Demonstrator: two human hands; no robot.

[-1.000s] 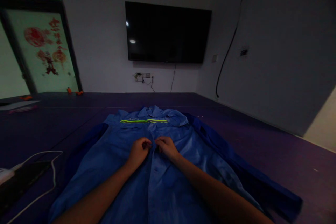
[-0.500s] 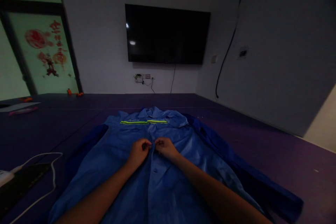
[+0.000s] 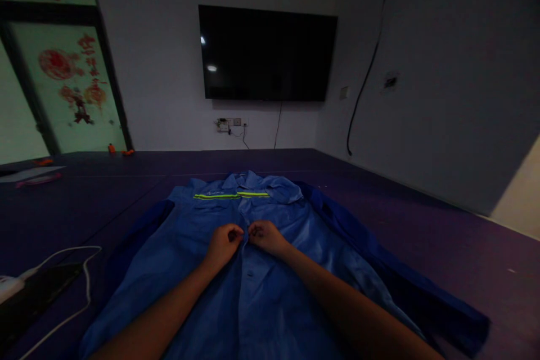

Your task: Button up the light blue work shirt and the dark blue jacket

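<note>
Most of the lower view is a wide dark purple surface (image 3: 422, 219) that runs back to pale walls. On it, straight before the person, lies a blue work shirt (image 3: 185, 275), spread flat with its front up, collar at the far end and hem towards the camera; its darker sleeves lie out to either side on the surface. On the far wall hangs a black television (image 3: 265, 53) with a dark screen, well beyond the collar. To the left stands a glazed pane (image 3: 25, 129) with red paper cut-outs (image 3: 54, 61) stuck on it. A black cable (image 3: 371, 67) hangs down the right wall beside the television. Both bare forearms reach in from the bottom edge over the shirt's lower half and meet at its middle seam, just below the chest. The left hand (image 3: 223, 243) has its fingers curled in and pinched on the cloth at its own side of the front opening. The right hand (image 3: 265, 236) is closed the same way on the facing edge, so that the two sets of fingertips nearly touch. Whether a button sits between them is too small and dark to tell. A white cord (image 3: 86, 284) loops over the surface at the left, beside a dark flat object (image 3: 37, 287), well apart from the hands. A yellow-green reflective stripe (image 3: 230, 195) crosses the shirt's chest just below the collar, beyond the hands.
</note>
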